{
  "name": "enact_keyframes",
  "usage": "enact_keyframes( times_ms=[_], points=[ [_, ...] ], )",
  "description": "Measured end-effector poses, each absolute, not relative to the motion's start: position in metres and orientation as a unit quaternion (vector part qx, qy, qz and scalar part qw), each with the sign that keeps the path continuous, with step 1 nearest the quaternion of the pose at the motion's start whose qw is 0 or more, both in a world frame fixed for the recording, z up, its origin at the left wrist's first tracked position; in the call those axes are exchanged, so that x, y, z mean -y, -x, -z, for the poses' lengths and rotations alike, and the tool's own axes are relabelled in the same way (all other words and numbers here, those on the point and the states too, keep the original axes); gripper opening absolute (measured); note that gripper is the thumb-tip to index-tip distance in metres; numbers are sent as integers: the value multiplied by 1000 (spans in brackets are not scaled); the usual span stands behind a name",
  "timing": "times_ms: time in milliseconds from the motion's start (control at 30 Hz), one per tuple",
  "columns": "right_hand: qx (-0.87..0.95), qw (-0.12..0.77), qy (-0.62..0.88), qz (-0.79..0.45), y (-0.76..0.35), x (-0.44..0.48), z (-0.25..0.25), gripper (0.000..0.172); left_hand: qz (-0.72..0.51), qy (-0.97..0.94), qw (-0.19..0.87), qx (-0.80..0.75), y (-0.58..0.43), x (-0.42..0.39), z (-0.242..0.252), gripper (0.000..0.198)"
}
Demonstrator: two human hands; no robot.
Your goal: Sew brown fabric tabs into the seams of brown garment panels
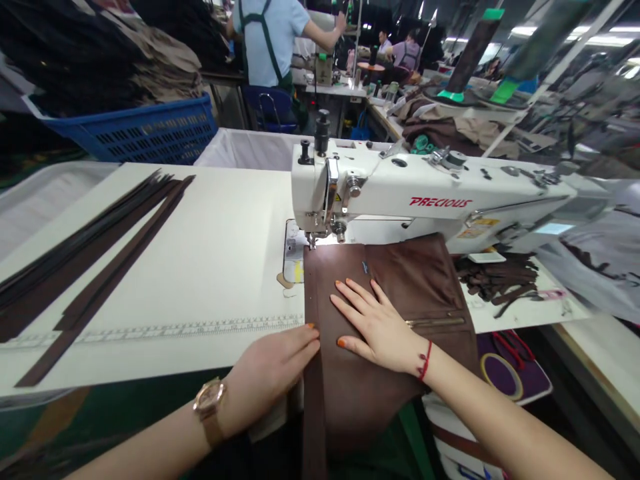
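My right hand [377, 327] lies flat on the brown leather [360, 393], fingers spread wide. My left hand [273, 367] has its fingers close together, their tips on the brown band [314, 407] along the leather's left edge; the thumb is hidden, so I cannot tell whether I am pinching it.

The leather's far left corner reaches the foot [313, 240] of the sewing machine [380, 183]. From there the leather comes toward me across the surface [230, 247] and hangs over its near edge, the band hanging with it. Its far right corner rises against the machine's body, and a zip [440, 322] crosses its right part, just beside my right wrist.

Left of the foot, a broad white stretch of the surface gives room for moving, as far as the strips [100, 267]. These slant along the left edge, from near the far left corner toward the near edge, where one strip's end lies. A printed ruler [220, 325] runs near that near edge, up to the leather. On the right, scraps [500, 277] lie heaped close by the leather, tightening the room there.
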State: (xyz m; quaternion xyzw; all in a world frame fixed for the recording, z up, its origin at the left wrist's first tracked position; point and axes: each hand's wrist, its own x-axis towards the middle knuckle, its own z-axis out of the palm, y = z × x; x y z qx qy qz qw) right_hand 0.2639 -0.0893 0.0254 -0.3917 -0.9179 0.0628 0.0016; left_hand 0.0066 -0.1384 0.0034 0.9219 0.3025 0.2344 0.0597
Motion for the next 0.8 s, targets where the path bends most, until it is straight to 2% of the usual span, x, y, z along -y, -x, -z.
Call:
enact_keyframes(
  times_ms=[133,233,600,800],
  points=[
    [916,20,396,-60,-267,94,-23,66,-302,-831,229,-407,-9,135,-12,24],
    [916,34,395,-58,-268,94,-22,66,-311,-780,283,-463,-17,132,-22,22],
    [917,48,393,-47,-267,96,-25,63,-310,-781,234,-489,-29,132,-19,26],
    [916,46,396,-45,-267,96,-23,64,-310,-825,177,-439,-26,152,-6,21]
  ],
)
